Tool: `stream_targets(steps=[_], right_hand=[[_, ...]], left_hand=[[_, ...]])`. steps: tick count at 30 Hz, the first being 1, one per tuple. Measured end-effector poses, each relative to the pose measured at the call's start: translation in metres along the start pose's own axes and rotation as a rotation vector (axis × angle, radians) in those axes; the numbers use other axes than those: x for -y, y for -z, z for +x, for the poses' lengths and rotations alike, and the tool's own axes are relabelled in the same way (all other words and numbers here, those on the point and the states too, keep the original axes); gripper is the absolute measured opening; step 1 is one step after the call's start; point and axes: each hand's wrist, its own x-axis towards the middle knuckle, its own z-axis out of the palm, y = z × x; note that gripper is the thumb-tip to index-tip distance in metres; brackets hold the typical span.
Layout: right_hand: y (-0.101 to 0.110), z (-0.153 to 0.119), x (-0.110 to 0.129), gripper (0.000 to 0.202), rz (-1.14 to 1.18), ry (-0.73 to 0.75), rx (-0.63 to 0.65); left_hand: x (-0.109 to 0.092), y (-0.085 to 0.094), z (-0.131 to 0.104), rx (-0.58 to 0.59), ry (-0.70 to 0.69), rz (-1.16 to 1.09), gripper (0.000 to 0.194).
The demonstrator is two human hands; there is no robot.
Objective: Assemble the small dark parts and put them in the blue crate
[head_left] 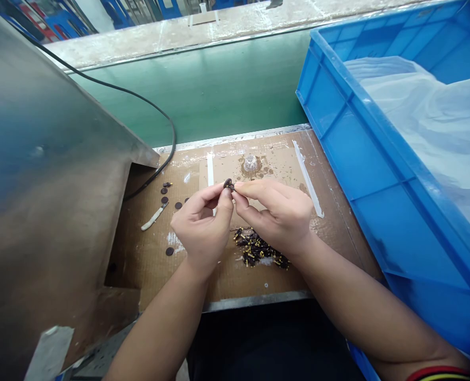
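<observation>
Over the middle of the cardboard-covered bench my two hands meet at their fingertips. My left hand point(203, 222) pinches a small dark round disc point(228, 183) by its edge. Against it, my right hand point(276, 209) grips a small dark part point(232, 187), mostly hidden by the fingers; whether the two are joined I cannot tell. Below my right hand lies a pile of small black pieces with yellow ends point(258, 248). Several dark discs like the held one, such as a loose disc point(169, 251), lie flat to the left of my left hand.
A white-handled tool point(154, 217) lies at the left. Behind my hands stands a small clear cup point(250, 163) on a wet patch. A metal housing point(60, 174) with a black cable point(139, 96) bounds the left, a blue crate point(346, 132) the right. Beyond runs a green belt point(203, 92).
</observation>
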Motion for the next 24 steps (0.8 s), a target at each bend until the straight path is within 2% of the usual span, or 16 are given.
stream_targets(steps=[11, 20, 24], right_hand=[[0.0004, -0.0022, -0.0012, 0.016, -0.02, 0.122, -0.064], [0.0008, -0.0004, 0.0005, 0.021, 0.004, 0.196, -0.08], [0.0026, 0.0002, 0.003, 0.024, 0.038, 0.197, -0.05]], left_hand=[[0.0031, 0.0032, 0.0, 0.033, -0.032, 0.012, 0.019], [-0.0006, 0.0023, 0.0004, 0.002, -0.007, 0.0, 0.015], [-0.0033, 0.0023, 0.0003, -0.015, 0.005, 0.0, 0.014]])
